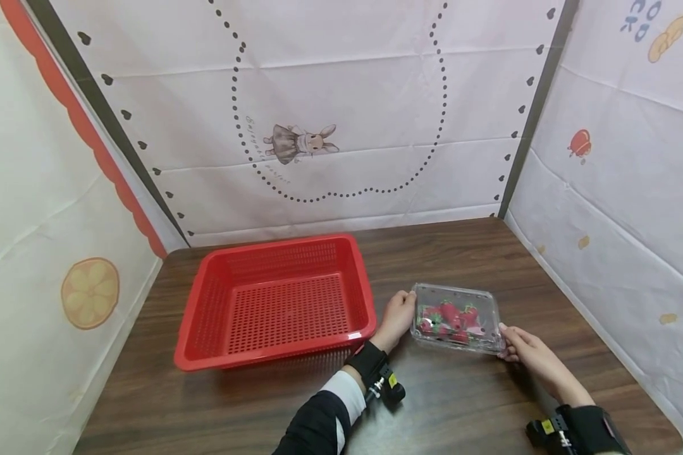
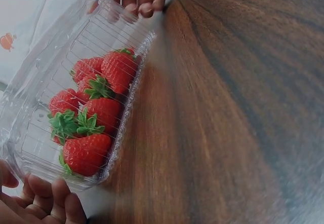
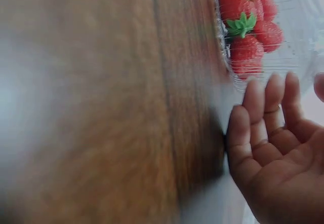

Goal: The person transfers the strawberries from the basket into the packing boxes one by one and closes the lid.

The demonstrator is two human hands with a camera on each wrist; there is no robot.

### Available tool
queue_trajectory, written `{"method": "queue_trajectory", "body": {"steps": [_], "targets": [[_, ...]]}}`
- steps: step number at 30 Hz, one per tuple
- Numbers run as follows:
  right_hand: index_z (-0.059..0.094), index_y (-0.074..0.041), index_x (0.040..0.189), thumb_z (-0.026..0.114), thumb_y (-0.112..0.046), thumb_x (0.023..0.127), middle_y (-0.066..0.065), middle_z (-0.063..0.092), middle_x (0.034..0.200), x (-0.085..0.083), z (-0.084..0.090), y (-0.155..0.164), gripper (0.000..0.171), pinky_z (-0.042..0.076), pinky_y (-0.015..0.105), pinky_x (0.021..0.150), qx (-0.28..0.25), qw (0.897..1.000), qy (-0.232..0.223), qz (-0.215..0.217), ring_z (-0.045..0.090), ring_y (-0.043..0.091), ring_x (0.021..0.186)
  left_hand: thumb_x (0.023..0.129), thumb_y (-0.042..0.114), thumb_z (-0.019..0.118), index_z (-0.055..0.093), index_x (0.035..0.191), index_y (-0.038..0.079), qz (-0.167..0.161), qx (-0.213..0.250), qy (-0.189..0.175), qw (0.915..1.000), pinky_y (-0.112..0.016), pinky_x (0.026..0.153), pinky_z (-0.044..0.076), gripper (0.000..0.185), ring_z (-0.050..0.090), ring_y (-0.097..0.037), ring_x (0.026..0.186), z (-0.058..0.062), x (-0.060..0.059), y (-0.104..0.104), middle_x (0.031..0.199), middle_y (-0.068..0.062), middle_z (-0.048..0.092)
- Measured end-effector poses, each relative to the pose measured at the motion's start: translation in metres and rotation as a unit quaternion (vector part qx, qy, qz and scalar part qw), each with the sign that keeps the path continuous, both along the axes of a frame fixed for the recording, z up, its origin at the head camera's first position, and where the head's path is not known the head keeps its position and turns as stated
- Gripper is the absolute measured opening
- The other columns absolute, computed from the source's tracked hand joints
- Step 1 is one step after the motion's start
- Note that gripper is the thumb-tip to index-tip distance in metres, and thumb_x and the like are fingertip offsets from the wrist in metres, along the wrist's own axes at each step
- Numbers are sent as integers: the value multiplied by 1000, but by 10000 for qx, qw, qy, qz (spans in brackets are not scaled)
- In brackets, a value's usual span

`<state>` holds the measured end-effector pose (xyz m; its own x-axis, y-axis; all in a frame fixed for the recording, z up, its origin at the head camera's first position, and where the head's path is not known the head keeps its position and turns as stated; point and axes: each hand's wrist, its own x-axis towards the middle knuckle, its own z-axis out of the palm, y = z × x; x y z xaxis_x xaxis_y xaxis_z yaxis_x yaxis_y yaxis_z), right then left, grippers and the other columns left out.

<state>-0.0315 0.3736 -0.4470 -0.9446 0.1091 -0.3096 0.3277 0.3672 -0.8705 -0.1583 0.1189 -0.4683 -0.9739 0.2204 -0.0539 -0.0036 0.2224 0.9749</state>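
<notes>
A clear plastic strawberry box (image 1: pixel 486 301) lies on the dark wooden table (image 1: pixel 461 398), just right of a red basket (image 1: pixel 362 278). Several red strawberries (image 2: pixel 101 112) with green tops fill it. My left hand (image 1: pixel 399 314) grips the box's left end, its fingers (image 2: pixel 48 199) under the rim and the thumb against the side. My right hand (image 1: pixel 518 344) touches the box's near right corner with nearly straight fingers (image 3: pixel 268 102) and the thumb held apart. In the right wrist view the strawberries (image 3: pixel 243 29) show just beyond those fingertips. The box lid looks closed.
The red perforated basket holds nothing and sits at the table's left centre. Printed cloth walls (image 1: pixel 341 126) enclose the table at the back and on both sides. Bare wood lies in front of the box and behind it.
</notes>
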Motion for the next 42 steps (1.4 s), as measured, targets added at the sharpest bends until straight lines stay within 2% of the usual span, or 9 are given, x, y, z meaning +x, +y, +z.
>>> {"method": "queue_trajectory", "body": {"steps": [9, 13, 19, 24, 32, 42], "targets": [[53, 8, 111, 40, -40, 109, 9, 61, 97, 25, 0, -13, 50, 53, 31, 76, -288, 9993, -216, -57, 62, 17, 85, 107, 29, 46, 53, 82, 10, -23, 12, -46, 10000, -29, 65, 36, 32, 42, -13, 67, 0, 1, 1, 71, 1, 41], [53, 8, 112, 42, -38, 109, 6, 60, 93, 26, -2, -21, 47, 53, 30, 75, -669, 9970, -95, -381, 63, 14, 83, 107, 30, 46, 55, 84, 9, -17, 34, -56, 10000, -29, 66, 36, 32, 43, -14, 68, 0, 0, 1, 72, 1, 42], [53, 6, 112, 37, -32, 111, 4, 58, 89, 25, -7, -30, 41, 51, 29, 74, -1346, 9872, -27, -852, 60, 13, 79, 107, 32, 46, 57, 86, 8, -48, -37, -93, 9999, -30, 67, 36, 33, 44, -15, 70, 1, 1, 0, 73, 0, 43], [53, 5, 106, 37, -28, 110, 4, 56, 85, 23, -9, -36, 37, 50, 28, 72, -1528, 9811, 73, -1188, 58, 13, 76, 107, 31, 46, 57, 86, 9, -68, -113, -24, 9999, -29, 66, 37, 32, 44, -14, 70, 1, 1, -1, 73, 0, 43], [53, 5, 103, 35, -23, 109, 3, 54, 83, 22, -10, -42, 34, 50, 27, 73, -1585, 9782, 347, -1295, 58, 13, 75, 107, 31, 46, 56, 84, 9, -113, -95, 18, 9999, -29, 64, 37, 33, 44, -15, 68, -1, -1, -2, 72, 0, 43], [56, 1, 97, 40, -23, 109, 3, 55, 79, 24, -16, -43, 31, 50, 27, 71, -1864, 9710, 711, -1315, 58, 13, 73, 107, 31, 47, 57, 84, 9, -82, -95, -4, 9999, -29, 64, 36, 33, 43, -14, 67, -1, 0, -2, 71, 0, 43]]}}
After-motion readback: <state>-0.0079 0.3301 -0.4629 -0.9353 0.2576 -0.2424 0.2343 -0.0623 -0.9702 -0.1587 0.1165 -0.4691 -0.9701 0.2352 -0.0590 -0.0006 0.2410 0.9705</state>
